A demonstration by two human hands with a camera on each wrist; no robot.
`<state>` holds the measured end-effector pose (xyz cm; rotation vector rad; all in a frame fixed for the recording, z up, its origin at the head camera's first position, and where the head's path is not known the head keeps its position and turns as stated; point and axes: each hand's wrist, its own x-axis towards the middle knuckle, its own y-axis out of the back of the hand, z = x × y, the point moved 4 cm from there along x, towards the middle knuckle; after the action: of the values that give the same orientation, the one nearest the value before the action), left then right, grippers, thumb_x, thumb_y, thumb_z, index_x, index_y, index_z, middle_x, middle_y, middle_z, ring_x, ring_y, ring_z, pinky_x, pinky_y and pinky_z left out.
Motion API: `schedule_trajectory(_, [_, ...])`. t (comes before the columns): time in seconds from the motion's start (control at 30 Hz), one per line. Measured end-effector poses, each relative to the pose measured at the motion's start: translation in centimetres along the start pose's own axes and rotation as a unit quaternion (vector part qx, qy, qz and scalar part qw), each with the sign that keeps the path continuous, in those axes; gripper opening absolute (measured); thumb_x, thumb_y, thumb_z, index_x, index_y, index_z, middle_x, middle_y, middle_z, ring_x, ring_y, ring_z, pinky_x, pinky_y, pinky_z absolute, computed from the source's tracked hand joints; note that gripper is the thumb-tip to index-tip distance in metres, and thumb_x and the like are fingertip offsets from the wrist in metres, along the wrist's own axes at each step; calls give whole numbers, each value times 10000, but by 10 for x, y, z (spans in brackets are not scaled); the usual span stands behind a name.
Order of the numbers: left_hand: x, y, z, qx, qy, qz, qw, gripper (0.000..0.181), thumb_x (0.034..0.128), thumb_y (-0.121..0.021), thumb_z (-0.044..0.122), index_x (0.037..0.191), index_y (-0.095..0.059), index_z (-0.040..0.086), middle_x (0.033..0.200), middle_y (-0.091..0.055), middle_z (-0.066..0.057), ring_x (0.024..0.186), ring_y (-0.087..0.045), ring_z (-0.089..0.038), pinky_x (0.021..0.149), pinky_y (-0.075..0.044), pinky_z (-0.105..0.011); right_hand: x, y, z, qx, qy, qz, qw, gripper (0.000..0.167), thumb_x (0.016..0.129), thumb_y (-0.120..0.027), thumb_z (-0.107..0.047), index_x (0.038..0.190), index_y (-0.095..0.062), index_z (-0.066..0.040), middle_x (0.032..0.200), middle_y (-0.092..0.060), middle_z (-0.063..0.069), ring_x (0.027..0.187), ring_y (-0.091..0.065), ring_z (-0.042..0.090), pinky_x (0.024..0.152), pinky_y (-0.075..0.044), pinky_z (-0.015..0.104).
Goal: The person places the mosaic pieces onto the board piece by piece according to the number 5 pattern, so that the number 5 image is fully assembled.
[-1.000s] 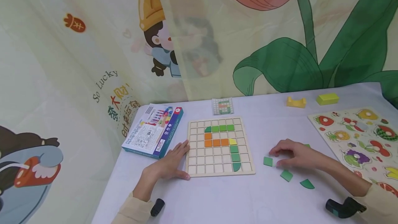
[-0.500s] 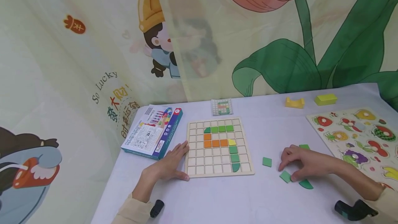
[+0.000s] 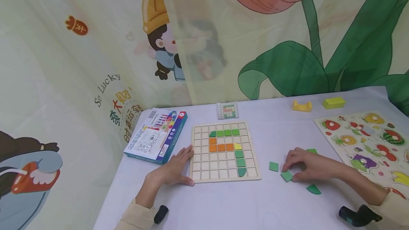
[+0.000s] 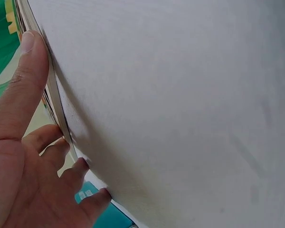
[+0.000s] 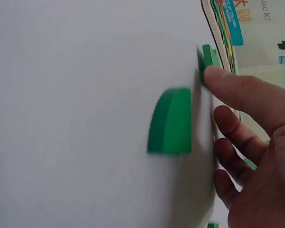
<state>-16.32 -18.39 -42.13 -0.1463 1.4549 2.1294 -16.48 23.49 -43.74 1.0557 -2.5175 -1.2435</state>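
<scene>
My right hand (image 3: 305,164) pinches a green square tile (image 3: 286,176) between thumb and index finger, low over the white table. In the right wrist view the thumb touches the edge of that green tile. A second green square tile (image 3: 273,166) lies just left of the fingers. Nearer the front is a green quarter-round tile (image 3: 314,189), also seen large in the right wrist view. My left hand (image 3: 175,168) rests with extended fingers along the left edge of the wooden grid board (image 3: 198,175). Green, orange and yellow tiles fill some of its squares.
Behind the board lies a small pattern card (image 3: 227,110). A blue-edged box (image 3: 155,136) is at the left. At the back right are a yellow notched block (image 3: 301,107) and a yellow-green block (image 3: 333,103). A fruit puzzle board (image 3: 345,148) lies at the far right.
My right hand first shifted right, away from the left green square tile. It then moved back left with the other square tile between its fingers. The left hand stays put.
</scene>
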Motion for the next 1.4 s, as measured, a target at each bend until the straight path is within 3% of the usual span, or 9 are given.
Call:
schedule_trajectory(0.3, [-1, 0, -2, -47, -15, -6, 10000, 1062, 734, -810, 412, 1556, -200, 130, 1655, -53, -17, 1527, -45, -282, 1232, -118, -533, 54, -14, -50, 245, 113, 837, 9961, 260, 783, -802, -296, 1030, -721, -289, 949, -609, -139, 900, -480, 52, 748, -487, 191])
schedule_trajectory(0.57, [0, -1, -1, -40, -47, -8, 10000, 1060, 739, -805, 420, 1557, -194, 133, 1655, -49, -15, 1527, -43, -280, 1232, -114, -535, 88, -43, -92, 109, 198, 1144, 9932, 222, 771, -803, -224, 979, -737, -264, 872, -583, -154, 907, -443, 74, 750, -362, 261])
schedule_trajectory(0.8, [-1, 0, 0, -57, 9, 10, 10000, 1055, 740, -813, 394, 1557, -197, 136, 1655, -52, -11, 1528, -40, -275, 1233, -109, -532, 94, -60, -100, -173, 86, 1229, 9922, 223, 745, -818, -224, 951, -739, -256, 831, -548, -171, 862, -407, 51, 719, -285, 263])
schedule_trajectory(1.4, [-1, -1, -1, 49, -42, 10, 10000, 1056, 745, -809, 395, 1558, -189, 131, 1655, -58, -18, 1527, -46, -283, 1227, -127, -541, 93, -60, -104, -230, -33, 1294, 9913, 234, 710, -847, -217, 905, -731, -276, 805, -530, -155, 879, -399, 88, 692, -275, 278])
